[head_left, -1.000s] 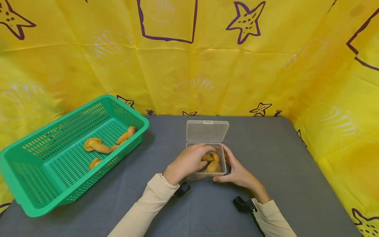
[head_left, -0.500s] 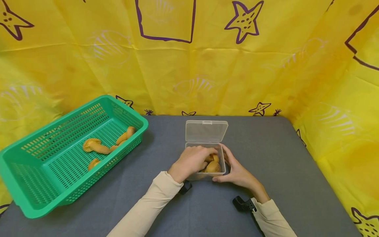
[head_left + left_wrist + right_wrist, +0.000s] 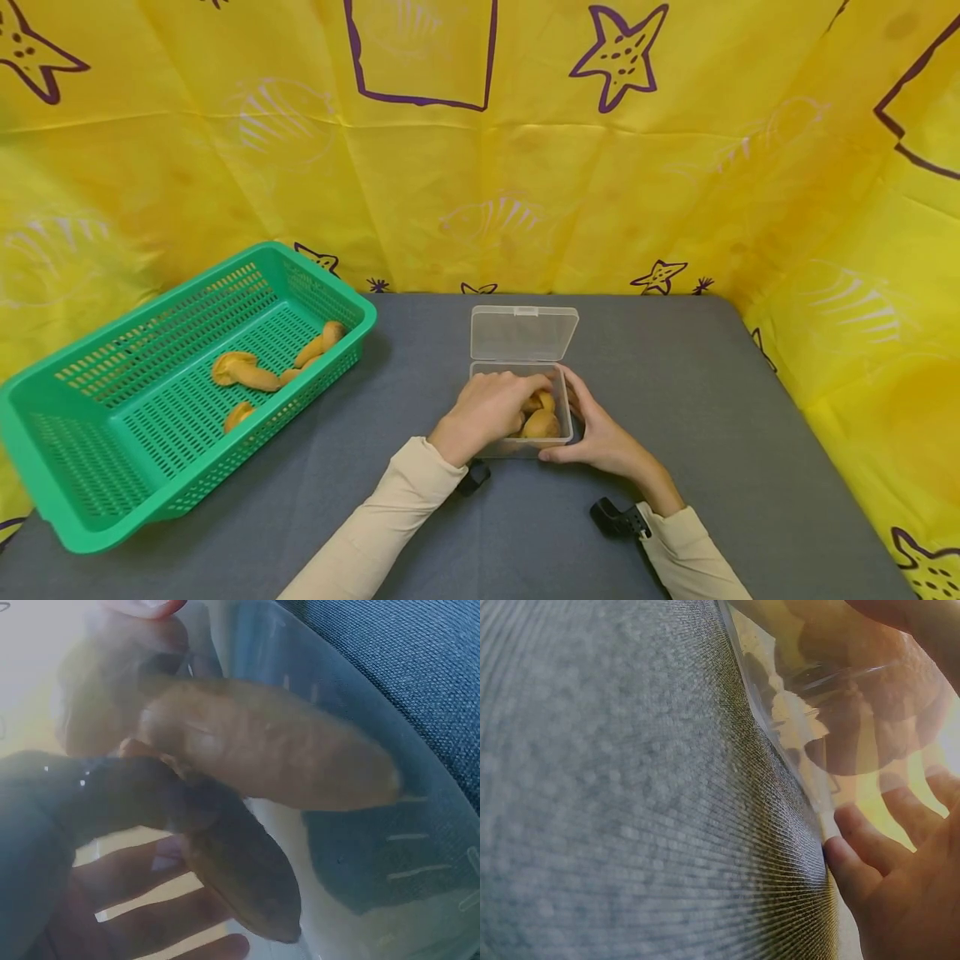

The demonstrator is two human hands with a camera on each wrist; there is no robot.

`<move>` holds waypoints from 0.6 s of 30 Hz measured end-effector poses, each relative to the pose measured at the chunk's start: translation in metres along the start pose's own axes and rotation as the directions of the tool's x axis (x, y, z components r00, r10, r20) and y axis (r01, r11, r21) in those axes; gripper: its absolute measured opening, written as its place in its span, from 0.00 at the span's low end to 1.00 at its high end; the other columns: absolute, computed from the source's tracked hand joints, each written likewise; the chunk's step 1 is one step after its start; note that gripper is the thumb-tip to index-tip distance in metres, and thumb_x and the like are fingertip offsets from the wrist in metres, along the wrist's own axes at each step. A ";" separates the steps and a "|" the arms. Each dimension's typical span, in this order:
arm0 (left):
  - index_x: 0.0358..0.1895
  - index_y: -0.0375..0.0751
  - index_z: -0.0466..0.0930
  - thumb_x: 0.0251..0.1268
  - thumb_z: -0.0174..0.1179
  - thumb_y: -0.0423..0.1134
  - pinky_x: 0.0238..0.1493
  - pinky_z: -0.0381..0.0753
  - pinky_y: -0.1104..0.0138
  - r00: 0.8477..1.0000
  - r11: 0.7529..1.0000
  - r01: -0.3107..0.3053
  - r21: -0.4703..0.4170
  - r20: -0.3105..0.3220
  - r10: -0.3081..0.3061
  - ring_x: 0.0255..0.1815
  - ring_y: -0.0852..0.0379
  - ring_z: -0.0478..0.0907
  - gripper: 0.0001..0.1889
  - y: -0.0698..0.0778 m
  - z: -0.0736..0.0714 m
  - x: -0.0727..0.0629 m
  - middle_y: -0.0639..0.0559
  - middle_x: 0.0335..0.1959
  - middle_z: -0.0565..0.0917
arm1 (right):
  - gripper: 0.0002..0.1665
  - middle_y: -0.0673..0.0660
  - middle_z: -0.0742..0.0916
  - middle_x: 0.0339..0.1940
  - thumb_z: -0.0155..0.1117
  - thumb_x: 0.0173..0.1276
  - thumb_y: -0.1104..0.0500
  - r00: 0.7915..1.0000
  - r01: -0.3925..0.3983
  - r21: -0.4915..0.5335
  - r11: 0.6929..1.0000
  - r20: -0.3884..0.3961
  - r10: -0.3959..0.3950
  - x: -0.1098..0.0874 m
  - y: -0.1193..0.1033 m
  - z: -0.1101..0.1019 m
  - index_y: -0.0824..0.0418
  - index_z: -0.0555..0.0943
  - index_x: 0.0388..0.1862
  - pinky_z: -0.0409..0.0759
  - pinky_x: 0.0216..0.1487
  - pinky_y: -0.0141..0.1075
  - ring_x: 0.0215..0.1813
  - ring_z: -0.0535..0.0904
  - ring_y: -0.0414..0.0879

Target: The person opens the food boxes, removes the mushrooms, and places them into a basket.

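A clear plastic box [image 3: 510, 449] stands on the table with its hinged lid [image 3: 522, 333] raised at the back. Several brown mushrooms [image 3: 542, 423] lie inside it. My left hand [image 3: 486, 410] reaches down into the box, fingers bent over the mushrooms. Through the plastic in the left wrist view, its thumb presses against a mushroom [image 3: 251, 877], with the fingers behind; another mushroom [image 3: 277, 750] lies nearer the wall. My right hand [image 3: 600, 433] grips the box's right side, thumb at the front corner, fingers along the wall, as the right wrist view shows.
At the left, a green perforated basket [image 3: 172, 493] stands at a slant with several mushrooms [image 3: 251, 374] in it. Grey cloth covers the table [image 3: 660, 367]. A yellow patterned curtain [image 3: 420, 183] hangs behind and on the right.
My left hand has moved slightly right and deeper into the box, covering more of the mushrooms. The right hand keeps its grip and the box stays in place.
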State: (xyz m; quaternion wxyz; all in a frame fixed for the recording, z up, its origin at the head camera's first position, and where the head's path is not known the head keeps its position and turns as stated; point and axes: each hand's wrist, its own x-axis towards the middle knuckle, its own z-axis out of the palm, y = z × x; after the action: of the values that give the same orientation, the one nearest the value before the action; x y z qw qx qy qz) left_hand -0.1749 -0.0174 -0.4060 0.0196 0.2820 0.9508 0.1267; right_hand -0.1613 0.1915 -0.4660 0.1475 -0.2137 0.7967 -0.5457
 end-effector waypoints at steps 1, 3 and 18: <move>0.57 0.59 0.81 0.64 0.64 0.37 0.19 0.70 0.66 1.000 1.000 -0.004 -0.006 -0.002 0.004 0.26 0.57 0.79 0.19 -0.001 0.000 0.000 0.56 0.33 0.87 | 0.72 0.57 0.60 0.81 0.82 0.50 0.58 1.000 -0.007 0.001 1.000 -0.001 0.007 0.000 0.000 0.000 0.41 0.42 0.81 0.66 0.69 0.33 0.78 0.60 0.57; 0.57 0.58 0.80 0.60 0.66 0.35 0.19 0.68 0.67 1.000 1.000 -0.012 -0.024 -0.004 0.012 0.24 0.59 0.76 0.22 -0.002 0.000 -0.001 0.56 0.30 0.86 | 0.72 0.58 0.61 0.80 0.83 0.50 0.57 1.000 -0.018 -0.001 1.000 -0.003 0.018 0.000 0.000 0.001 0.40 0.41 0.81 0.66 0.71 0.40 0.78 0.60 0.56; 0.62 0.51 0.75 0.57 0.60 0.29 0.23 0.61 0.71 0.998 0.936 -0.062 -0.346 -0.033 0.054 0.24 0.60 0.66 0.27 -0.008 -0.018 -0.010 0.56 0.34 0.82 | 0.71 0.59 0.60 0.80 0.82 0.51 0.57 1.000 0.006 -0.002 1.000 0.005 -0.006 0.000 -0.001 0.000 0.41 0.42 0.81 0.62 0.71 0.59 0.79 0.58 0.59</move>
State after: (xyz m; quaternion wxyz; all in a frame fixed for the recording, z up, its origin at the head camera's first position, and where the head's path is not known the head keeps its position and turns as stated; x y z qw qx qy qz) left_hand -0.1725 -0.0337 -0.3913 0.0541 0.3006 0.9051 0.2958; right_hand -0.1613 0.1911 -0.4647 0.1475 -0.2177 0.7961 -0.5450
